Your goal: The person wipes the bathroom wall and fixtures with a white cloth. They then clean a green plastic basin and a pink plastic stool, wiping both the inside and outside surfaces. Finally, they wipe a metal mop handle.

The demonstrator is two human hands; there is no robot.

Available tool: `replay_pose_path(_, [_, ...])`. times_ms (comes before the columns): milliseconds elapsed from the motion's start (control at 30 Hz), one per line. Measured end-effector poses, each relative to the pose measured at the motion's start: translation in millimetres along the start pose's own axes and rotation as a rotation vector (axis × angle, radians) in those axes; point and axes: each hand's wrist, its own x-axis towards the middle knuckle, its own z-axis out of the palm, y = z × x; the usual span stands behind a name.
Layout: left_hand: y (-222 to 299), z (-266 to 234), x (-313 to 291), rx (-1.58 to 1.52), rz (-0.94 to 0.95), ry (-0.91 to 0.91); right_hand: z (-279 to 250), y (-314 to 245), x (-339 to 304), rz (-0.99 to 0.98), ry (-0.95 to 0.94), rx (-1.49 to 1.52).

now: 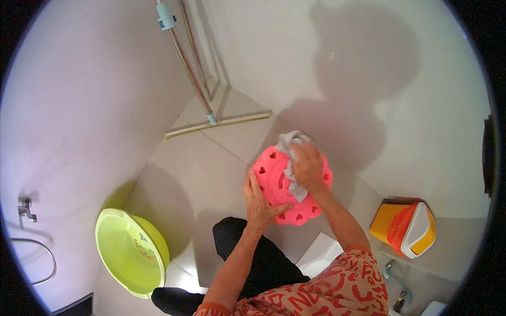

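Observation:
A bright pink round plastic piece (269, 181) with a scalloped rim and heart-shaped holes is in front of me; whether it is a stool top or a lid, I cannot tell. My left hand (259, 207) grips its near left rim, thumb lying along the lower edge and fingers on the side. A crumpled light grey cloth (297, 192) lies across its right half. My right hand (308, 166) is closed on that cloth and presses it against the pink surface. The cloth's far end bunches up past the rim.
A lime-green basin (113, 247) stands at the left, near a wall tap (26, 210) with a hose. A floor squeegee (212, 121) leans in the far corner. At the right sits a yellow-and-white bin (419, 231) with a red bag. A white object (320, 255) is beside my legs.

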Motion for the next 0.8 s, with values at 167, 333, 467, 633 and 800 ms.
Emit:
replay_pose_path(167, [10.6,-8.5,1.4,0.053,-0.107,-0.051,-18.3,10.3,-31.2,0.328,0.043,-0.091])
replay_pose_path(333, [13.3,-10.3,1.3,0.042,-0.110,-0.021,-24.5,10.8,-36.4,0.423,0.098,-0.026])
replay_pose_path(467, [20.9,-13.5,3.1,0.003,-0.201,-0.096,-12.2,-8.3,-7.7,0.171,0.010,0.081])
replay_pose_path(633, [11.5,-19.1,9.0,0.048,-0.228,-0.242,-4.4,-47.0,-2.8,-0.058,-0.071,0.294])
replay_pose_path(800, [-15.8,-16.6,10.7,0.119,-0.064,-0.235,-21.1,-48.0,-25.8,-0.129,0.011,0.054])
